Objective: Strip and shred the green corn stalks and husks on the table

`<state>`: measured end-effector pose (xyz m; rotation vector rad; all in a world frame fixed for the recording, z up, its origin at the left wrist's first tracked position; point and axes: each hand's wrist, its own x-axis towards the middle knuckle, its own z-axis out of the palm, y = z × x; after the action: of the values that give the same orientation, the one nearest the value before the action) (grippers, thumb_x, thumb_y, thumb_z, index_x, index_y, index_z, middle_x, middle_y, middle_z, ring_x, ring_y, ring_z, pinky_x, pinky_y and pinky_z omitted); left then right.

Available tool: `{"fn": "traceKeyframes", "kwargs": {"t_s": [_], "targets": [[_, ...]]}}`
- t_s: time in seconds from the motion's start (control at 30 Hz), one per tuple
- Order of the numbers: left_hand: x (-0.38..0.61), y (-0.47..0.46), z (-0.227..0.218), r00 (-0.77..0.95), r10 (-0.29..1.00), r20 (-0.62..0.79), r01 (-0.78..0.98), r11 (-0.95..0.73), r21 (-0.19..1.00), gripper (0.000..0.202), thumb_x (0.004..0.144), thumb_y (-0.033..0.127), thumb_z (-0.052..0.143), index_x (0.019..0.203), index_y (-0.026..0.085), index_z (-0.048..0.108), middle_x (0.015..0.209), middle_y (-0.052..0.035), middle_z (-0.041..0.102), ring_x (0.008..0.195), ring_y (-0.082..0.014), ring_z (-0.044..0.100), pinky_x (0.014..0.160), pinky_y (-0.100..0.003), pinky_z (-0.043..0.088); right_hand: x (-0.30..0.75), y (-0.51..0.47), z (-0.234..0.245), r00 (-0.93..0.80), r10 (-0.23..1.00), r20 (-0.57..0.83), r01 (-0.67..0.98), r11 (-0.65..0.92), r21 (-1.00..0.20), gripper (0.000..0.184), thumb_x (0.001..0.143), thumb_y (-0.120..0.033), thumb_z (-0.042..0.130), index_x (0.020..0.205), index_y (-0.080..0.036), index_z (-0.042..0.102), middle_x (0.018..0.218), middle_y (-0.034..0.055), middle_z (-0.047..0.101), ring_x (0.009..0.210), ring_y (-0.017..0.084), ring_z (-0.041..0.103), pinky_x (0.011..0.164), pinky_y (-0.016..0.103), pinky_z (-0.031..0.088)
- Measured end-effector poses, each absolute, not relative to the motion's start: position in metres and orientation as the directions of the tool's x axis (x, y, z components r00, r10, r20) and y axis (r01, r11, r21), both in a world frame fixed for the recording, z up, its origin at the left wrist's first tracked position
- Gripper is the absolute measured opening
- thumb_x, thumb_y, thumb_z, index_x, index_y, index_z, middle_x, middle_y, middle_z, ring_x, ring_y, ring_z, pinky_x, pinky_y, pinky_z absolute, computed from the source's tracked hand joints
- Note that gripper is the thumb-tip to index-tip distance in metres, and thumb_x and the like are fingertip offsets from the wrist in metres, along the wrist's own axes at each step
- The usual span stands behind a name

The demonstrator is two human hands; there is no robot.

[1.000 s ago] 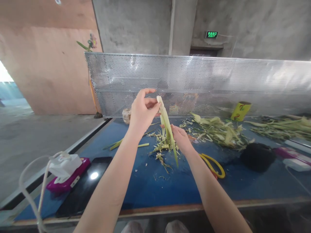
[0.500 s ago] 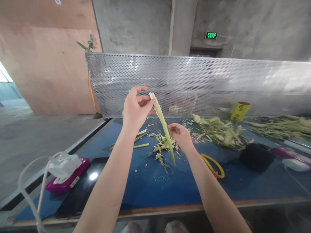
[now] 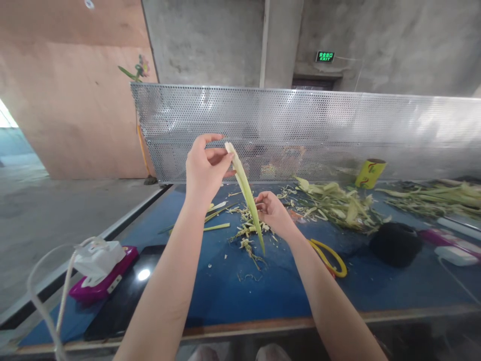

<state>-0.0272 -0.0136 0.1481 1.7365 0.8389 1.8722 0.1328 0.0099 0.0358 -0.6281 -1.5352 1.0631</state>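
Note:
My left hand [image 3: 210, 163] is raised over the table, thumb and fingers pinching the whitish top end of a long leaf [image 3: 246, 193]. The leaf hangs down at a slant, turning green toward its pointed tip. Beside its lower half is my right hand [image 3: 272, 210], fingers curled in close to the leaf's right edge; whether they grip anything is hidden. Beneath the leaf lies a small heap of pale green shreds and stringy bits [image 3: 248, 230]. Several cut leaf strips [image 3: 216, 227] rest to the left of that heap.
At right are a larger pile of leaves [image 3: 338, 200], a yellow roll [image 3: 370, 173], yellow-handled scissors [image 3: 336, 260] and a black ball-like bundle [image 3: 396, 244]. A dark tablet [image 3: 124, 301] and a purple power strip [image 3: 101, 291] lie left. A perforated metal screen [image 3: 300, 115] stands behind.
My left hand and the leaf have shifted slightly left. My right hand has also moved a little left, its fingers curling more tightly near the leaf.

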Motion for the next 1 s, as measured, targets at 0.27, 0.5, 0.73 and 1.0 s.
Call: {"fn": "traceKeyframes", "kwargs": {"t_s": [0.27,0.5,0.73,1.0], "targets": [[-0.027,-0.012,0.148,-0.121,0.695,0.709,0.085,-0.704,0.705,0.032,0.068,0.016,0.059,0.097,0.022,0.048,0.078,-0.0009,0.063,0.079,-0.0194,0.063,0.059,-0.029,0.056,0.133,0.005,0.039,-0.352,0.838,0.416,-0.232,0.353,-0.906,0.02,0.079,-0.034,0.048,0.094,-0.021,0.05,0.085,0.0023,0.055,0.068,0.01,0.052,0.058,0.023,0.041],[-0.028,-0.01,0.147,-0.123,0.679,0.723,0.133,-0.711,0.691,0.031,0.069,0.017,0.058,0.098,0.022,0.048,0.081,-0.0025,0.064,0.08,-0.0204,0.063,0.058,-0.03,0.056,0.134,-0.002,0.042,-0.378,0.82,0.431,-0.128,0.415,-0.901,0.034,0.068,-0.042,0.06,0.092,-0.02,0.052,0.083,0.002,0.055,0.074,0.012,0.054,0.067,0.025,0.042],[-0.027,-0.007,0.145,-0.131,0.659,0.741,0.214,-0.711,0.67,0.031,0.069,0.018,0.057,0.098,0.022,0.046,0.08,-0.002,0.063,0.079,-0.0197,0.063,0.055,-0.028,0.055,0.133,-0.007,0.047,-0.339,0.854,0.395,-0.09,0.388,-0.917,0.034,0.065,-0.04,0.063,0.088,-0.018,0.052,0.081,0.0023,0.056,0.071,0.011,0.053,0.065,0.026,0.042],[-0.026,-0.007,0.145,-0.113,0.637,0.763,0.332,-0.699,0.633,0.031,0.069,0.02,0.058,0.098,0.023,0.048,0.077,-0.0005,0.064,0.072,-0.0172,0.062,0.054,-0.026,0.053,0.13,-0.01,0.05,-0.311,0.891,0.332,0.04,0.361,-0.932,0.024,0.065,-0.032,0.063,0.083,-0.019,0.054,0.079,0.0011,0.058,0.07,0.011,0.053,0.068,0.028,0.044]]}}
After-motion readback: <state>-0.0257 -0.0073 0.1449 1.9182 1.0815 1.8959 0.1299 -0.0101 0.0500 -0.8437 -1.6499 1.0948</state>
